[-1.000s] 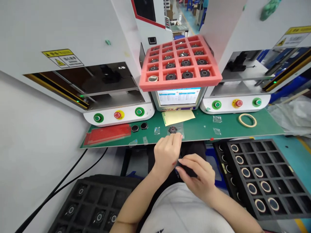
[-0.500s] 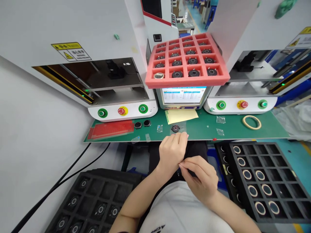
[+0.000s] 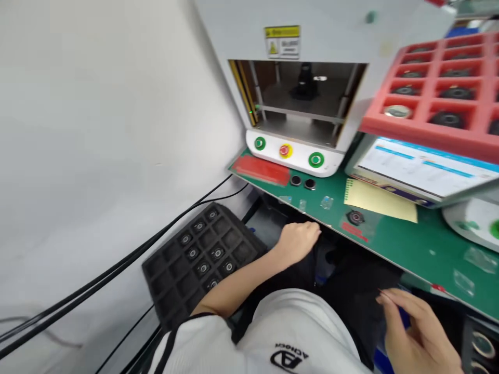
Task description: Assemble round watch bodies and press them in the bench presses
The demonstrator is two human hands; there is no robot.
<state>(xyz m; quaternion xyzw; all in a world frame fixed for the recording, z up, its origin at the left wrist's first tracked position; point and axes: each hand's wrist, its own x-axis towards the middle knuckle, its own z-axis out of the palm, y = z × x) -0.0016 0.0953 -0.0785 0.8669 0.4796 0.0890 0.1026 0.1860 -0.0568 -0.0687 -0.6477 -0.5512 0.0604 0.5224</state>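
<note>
My left hand [image 3: 298, 241] is closed, knuckles up, just below the front edge of the green bench [image 3: 409, 239]; its fingertips are hidden, so I cannot see what they hold, if anything. Lower right, my right hand [image 3: 419, 327] pinches thumb and forefinger together around something tiny, perhaps a reddish sliver, too small to name. A round black part [image 3: 355, 217] lies on the bench beside a clear film with red marks. Two dark watch-like parts [image 3: 310, 184] sit further left, near a stack of red strips [image 3: 261, 170].
A black foam tray [image 3: 167, 254] with several round parts stands low on the left, beside black cables [image 3: 156, 236]. Behind the bench are a press machine [image 3: 288, 150] with buttons, a screen [image 3: 424, 163] and a pink foam tray [image 3: 424, 127]. Another tray [image 3: 470, 337] shows lower right.
My view has swung left. My hands, close together before, have parted: the left is near the bench edge, the right away to the right. Red marks now show beside the black part.
</note>
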